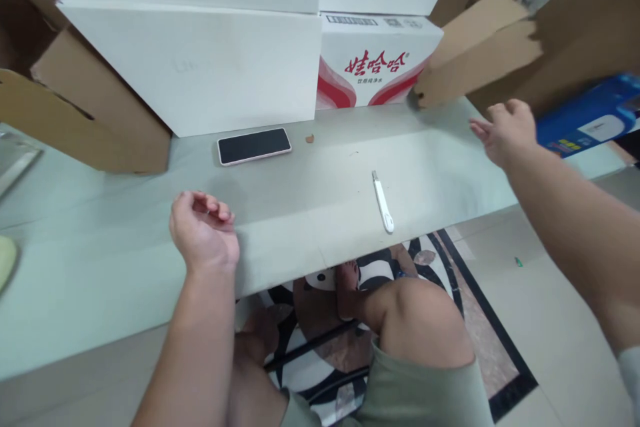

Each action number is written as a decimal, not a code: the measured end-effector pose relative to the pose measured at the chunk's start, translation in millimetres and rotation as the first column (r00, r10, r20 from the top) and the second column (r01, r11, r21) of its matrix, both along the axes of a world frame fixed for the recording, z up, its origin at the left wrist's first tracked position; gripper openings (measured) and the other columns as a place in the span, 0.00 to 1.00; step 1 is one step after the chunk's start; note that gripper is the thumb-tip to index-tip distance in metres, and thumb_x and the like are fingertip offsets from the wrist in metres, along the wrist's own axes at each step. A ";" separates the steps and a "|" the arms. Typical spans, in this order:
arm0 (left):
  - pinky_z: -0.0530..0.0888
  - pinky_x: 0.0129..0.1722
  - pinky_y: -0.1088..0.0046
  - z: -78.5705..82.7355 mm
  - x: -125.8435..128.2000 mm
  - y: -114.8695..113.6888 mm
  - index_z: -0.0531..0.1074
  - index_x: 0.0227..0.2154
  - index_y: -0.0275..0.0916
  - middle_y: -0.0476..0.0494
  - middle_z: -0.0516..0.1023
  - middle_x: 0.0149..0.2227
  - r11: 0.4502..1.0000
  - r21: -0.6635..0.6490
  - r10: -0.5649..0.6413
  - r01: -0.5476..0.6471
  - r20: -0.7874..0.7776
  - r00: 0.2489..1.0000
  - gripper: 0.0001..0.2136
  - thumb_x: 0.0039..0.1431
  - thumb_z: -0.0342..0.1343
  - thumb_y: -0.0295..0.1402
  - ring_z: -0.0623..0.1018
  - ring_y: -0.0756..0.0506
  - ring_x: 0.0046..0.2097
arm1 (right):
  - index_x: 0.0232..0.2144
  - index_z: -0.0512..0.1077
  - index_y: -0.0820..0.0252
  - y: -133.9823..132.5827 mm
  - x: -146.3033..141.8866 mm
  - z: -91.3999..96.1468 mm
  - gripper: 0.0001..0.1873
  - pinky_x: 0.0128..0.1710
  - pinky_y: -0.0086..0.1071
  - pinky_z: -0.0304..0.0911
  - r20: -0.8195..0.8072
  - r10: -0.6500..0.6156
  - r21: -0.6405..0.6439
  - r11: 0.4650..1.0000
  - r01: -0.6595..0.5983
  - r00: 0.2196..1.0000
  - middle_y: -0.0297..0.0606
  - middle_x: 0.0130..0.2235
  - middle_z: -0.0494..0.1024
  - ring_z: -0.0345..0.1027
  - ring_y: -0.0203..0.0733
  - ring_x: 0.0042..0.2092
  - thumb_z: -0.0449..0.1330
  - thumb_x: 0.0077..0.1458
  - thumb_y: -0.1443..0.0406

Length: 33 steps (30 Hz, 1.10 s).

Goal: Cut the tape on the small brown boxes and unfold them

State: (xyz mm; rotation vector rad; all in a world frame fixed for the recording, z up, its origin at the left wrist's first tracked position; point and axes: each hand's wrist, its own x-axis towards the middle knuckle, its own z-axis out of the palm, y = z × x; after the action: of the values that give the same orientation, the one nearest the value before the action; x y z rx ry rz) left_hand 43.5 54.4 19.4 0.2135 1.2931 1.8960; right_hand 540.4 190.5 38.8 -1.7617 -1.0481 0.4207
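White-handled cutter (383,203) on the desk (320,190), between left grip (204,230), loosely curled and apart, and right grip (509,132) near blue container (575,112), too blurred to tell if together.

**Most likely a room in a home**

The glossy beige tiled floor (505,233), inlaid with a decorative black, white and brownish stone pattern (480,320), looks domestic, as do a bare foot (347,288) and grey-green cloth shorts (425,383). Plain white cardboard boxes (215,67), a white-and-red printed drinking-water carton (375,67) and a brown cardboard box (117,113) crowd the long pale-green table (310,207), so a small packing room cannot be ruled out.
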 end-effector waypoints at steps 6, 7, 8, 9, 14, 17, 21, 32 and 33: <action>0.54 0.20 0.77 -1.5 -7.6 -0.8 0.63 0.21 0.41 0.55 0.59 0.19 1.000 0.000 -0.018 0.018 0.012 1.000 0.08 0.52 0.54 0.33 0.58 0.54 0.18 | 0.50 0.66 0.50 -19.3 -54.6 -52.8 0.13 0.48 0.39 0.79 -0.273 -0.009 -0.093 0.996 -0.017 0.962 0.43 0.58 0.76 0.82 0.40 0.45 0.56 0.64 0.66; 0.54 0.20 0.76 -1.5 -10.3 -1.7 0.63 0.21 0.41 0.55 0.59 0.19 1.000 0.009 -0.028 0.028 0.027 0.999 0.09 0.53 0.55 0.33 0.58 0.54 0.18 | 0.48 0.67 0.52 -26.8 -64.2 -56.0 0.10 0.45 0.36 0.79 -0.293 -0.016 -0.085 0.996 -0.009 0.956 0.42 0.56 0.77 0.82 0.37 0.42 0.55 0.64 0.67; 0.54 0.20 0.76 -1.5 -12.9 -2.7 0.64 0.21 0.41 0.54 0.59 0.19 0.999 0.022 -0.036 0.035 0.044 0.998 0.09 0.54 0.55 0.33 0.58 0.54 0.18 | 0.46 0.68 0.53 -33.0 -73.4 -57.0 0.08 0.42 0.33 0.78 -0.307 -0.024 -0.073 0.997 0.002 0.951 0.41 0.53 0.78 0.81 0.35 0.39 0.55 0.65 0.68; 0.54 0.19 0.76 -1.5 -15.4 -3.9 0.64 0.21 0.41 0.54 0.59 0.19 0.999 0.036 -0.039 0.036 0.062 0.997 0.09 0.54 0.55 0.33 0.59 0.54 0.18 | 0.44 0.68 0.54 -37.6 -82.4 -56.1 0.07 0.39 0.31 0.77 -0.319 -0.028 -0.060 0.998 0.009 0.947 0.40 0.51 0.79 0.80 0.33 0.36 0.54 0.65 0.69; 0.54 0.18 0.77 -0.6 -26.1 -12.6 0.63 0.20 0.41 0.56 0.58 0.17 0.996 0.082 0.018 -0.031 0.147 0.989 0.11 0.55 0.55 0.36 0.58 0.55 0.17 | 0.39 0.70 0.56 -43.7 -138.1 -40.0 0.06 0.32 0.27 0.73 -0.326 0.126 -0.003 0.991 -0.134 0.937 0.35 0.42 0.80 0.78 0.32 0.33 0.55 0.63 0.71; 0.55 0.19 0.78 -0.7 -32.4 -18.3 0.63 0.21 0.41 0.56 0.58 0.17 0.993 0.099 0.042 -0.063 0.199 0.979 0.12 0.58 0.55 0.37 0.60 0.54 0.17 | 0.39 0.71 0.56 -41.8 -190.7 -30.9 0.06 0.33 0.27 0.73 -0.283 0.282 -0.008 0.955 -0.296 0.917 0.33 0.40 0.82 0.78 0.32 0.33 0.55 0.62 0.70; 0.55 0.19 0.78 -1.0 -42.0 -24.1 0.63 0.21 0.41 0.56 0.57 0.18 0.979 0.170 0.072 -0.113 0.231 0.970 0.13 0.59 0.55 0.37 0.60 0.54 0.18 | 0.39 0.73 0.56 -37.1 -282.9 -15.9 0.06 0.36 0.30 0.72 -0.074 0.583 -0.001 0.811 -0.585 0.809 0.30 0.31 0.81 0.76 0.34 0.33 0.59 0.59 0.69; 0.56 0.20 0.77 -3.5 -76.1 -28.4 0.64 0.20 0.40 0.54 0.58 0.17 0.947 0.267 0.131 -0.175 0.177 0.976 0.05 0.48 0.52 0.29 0.61 0.53 0.19 | 0.58 0.63 0.58 -38.8 -548.1 74.9 0.23 0.61 0.40 0.67 0.615 0.746 -0.144 0.423 -0.895 0.254 0.37 0.64 0.71 0.77 0.40 0.56 0.52 0.60 0.72; 0.56 0.20 0.77 -4.6 -77.0 -27.9 0.64 0.20 0.40 0.53 0.58 0.17 0.946 0.274 0.133 -0.171 0.153 0.979 0.06 0.49 0.52 0.29 0.61 0.53 0.19 | 0.61 0.60 0.60 -40.3 -562.8 79.6 0.26 0.63 0.43 0.64 0.643 0.737 -0.216 0.434 -0.875 0.207 0.40 0.65 0.70 0.73 0.44 0.62 0.50 0.60 0.72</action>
State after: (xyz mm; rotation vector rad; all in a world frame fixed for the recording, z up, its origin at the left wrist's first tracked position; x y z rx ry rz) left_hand -33.5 26.6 14.8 0.1347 0.9670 2.1897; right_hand -22.4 150.2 118.4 -0.9615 -2.5187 0.2716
